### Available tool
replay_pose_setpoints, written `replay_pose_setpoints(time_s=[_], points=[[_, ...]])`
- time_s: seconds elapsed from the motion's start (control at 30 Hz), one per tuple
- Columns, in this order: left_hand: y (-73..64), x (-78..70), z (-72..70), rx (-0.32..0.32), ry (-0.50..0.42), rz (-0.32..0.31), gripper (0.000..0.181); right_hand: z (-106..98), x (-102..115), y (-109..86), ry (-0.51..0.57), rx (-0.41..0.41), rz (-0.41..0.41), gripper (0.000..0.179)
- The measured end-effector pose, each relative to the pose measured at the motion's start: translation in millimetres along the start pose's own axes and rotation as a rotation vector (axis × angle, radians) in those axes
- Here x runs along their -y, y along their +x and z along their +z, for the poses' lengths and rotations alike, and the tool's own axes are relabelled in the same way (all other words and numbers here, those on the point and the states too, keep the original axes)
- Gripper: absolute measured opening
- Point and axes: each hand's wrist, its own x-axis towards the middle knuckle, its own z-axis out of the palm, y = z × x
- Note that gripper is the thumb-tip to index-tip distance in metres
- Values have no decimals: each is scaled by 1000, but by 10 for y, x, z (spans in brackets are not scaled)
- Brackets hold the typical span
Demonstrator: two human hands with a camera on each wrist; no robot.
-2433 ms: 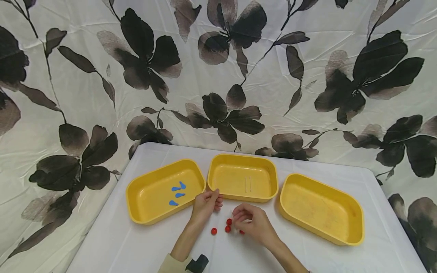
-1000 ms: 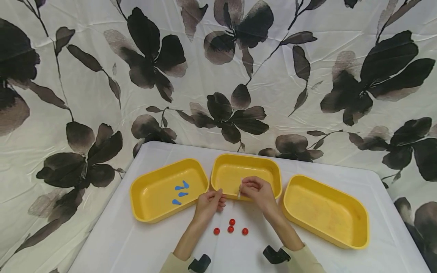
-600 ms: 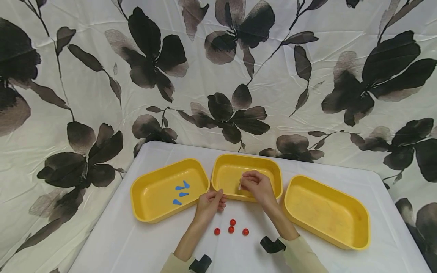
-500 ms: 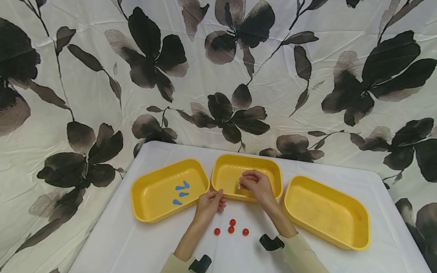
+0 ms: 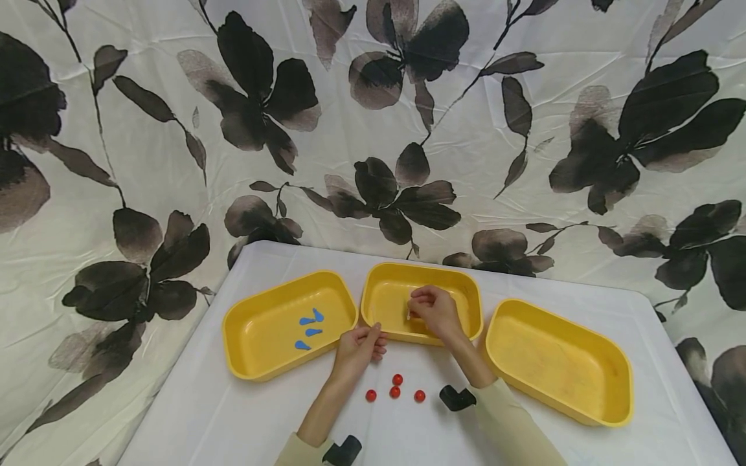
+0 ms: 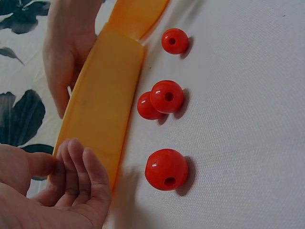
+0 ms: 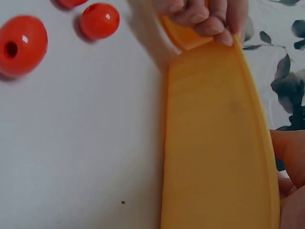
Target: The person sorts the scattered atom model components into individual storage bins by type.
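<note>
Downward in head view points white stick (image 5: pixel 408 315), right hand (image 5: pixel 436 310) pinching.

A white-covered table (image 5: pixel 192 414) before a floral cloth (image 5: pixel 326 136) leaves the room unclear.

No text, label, brand, number or sign can be read: none on the red beads (image 5: pixel 395 392), the left yellow tray (image 5: pixel 256 343) at their ten o'clock, the middle yellow tray (image 5: pixel 384 298) just past twelve, or the right yellow tray (image 5: pixel 559 362) near three.
</note>
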Motion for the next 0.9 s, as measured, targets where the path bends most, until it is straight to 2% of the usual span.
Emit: replay_pose_setpoints(time_s=[0.2, 0.37, 0.6, 0.9], points=[[-2, -3, 10, -3, 3, 11, 40, 15, -44, 76, -223, 22, -73, 9], [2, 1, 9, -7, 9, 11, 40, 43, -47, 107, -333, 63, -115, 7], [14, 29, -1, -4, -1, 6, 40, 73, -46, 113, -408, 103, -159, 7], [14, 35, -3, -3, -6, 10, 39, 70, -58, 88, -421, 89, -209, 6]])
